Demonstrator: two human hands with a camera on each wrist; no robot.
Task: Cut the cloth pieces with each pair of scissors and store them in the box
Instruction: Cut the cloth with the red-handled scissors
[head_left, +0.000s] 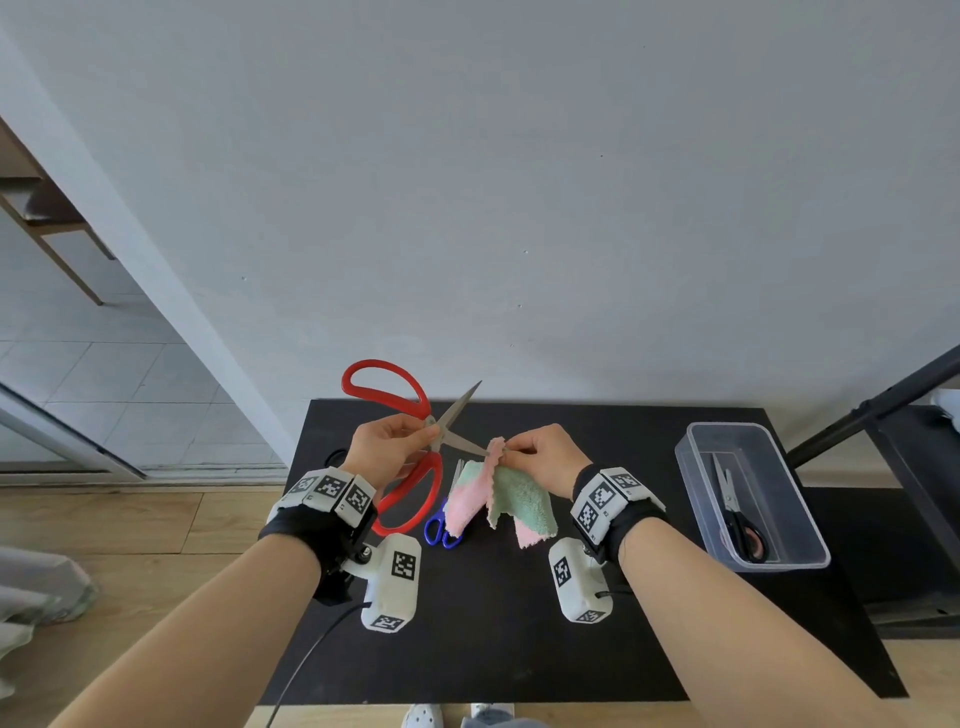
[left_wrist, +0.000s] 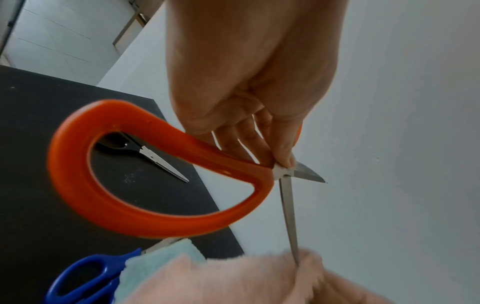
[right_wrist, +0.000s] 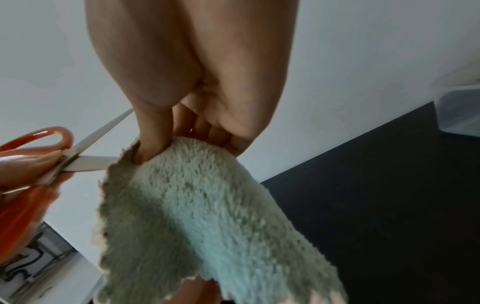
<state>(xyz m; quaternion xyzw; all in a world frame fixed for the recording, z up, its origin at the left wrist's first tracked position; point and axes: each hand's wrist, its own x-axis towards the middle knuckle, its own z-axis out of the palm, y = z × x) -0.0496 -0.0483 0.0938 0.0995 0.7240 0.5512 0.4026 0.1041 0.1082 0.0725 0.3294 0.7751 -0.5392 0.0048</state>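
Note:
My left hand (head_left: 423, 434) grips the big red-handled scissors (head_left: 384, 387) close to the pivot, fingers outside the loops. The blades are spread: one points up and right, and the other blade (left_wrist: 288, 216) reaches the top edge of a pink-and-green cloth (head_left: 519, 501). My right hand (head_left: 506, 449) pinches that edge and holds the cloth hanging above the black table (head_left: 519, 649). In the right wrist view my thumb (right_wrist: 155, 148) presses the fluffy green cloth (right_wrist: 207, 216) beside the blade (right_wrist: 91, 162). A second pink-and-green cloth (head_left: 465, 499) lies on the table over blue-handled scissors (head_left: 441, 530).
A clear plastic box (head_left: 691, 467) stands at the table's right side with black-handled scissors (head_left: 740, 519) inside. A white wall runs right behind the table. A dark metal stand (head_left: 883, 405) rises at the far right.

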